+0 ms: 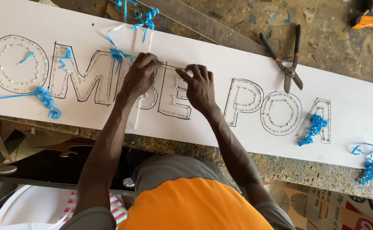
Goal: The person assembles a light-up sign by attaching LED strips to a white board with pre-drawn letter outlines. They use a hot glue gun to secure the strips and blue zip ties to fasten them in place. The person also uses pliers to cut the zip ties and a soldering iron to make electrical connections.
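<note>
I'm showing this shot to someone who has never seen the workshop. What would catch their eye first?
Most likely the long white board lying across the paint-stained workbench, with big outlined letters along it. At its middle, the left hand and right hand press on a thin clear strip. Curly blue shavings dot the board, and black pliers lie on its upper right edge.
</note>
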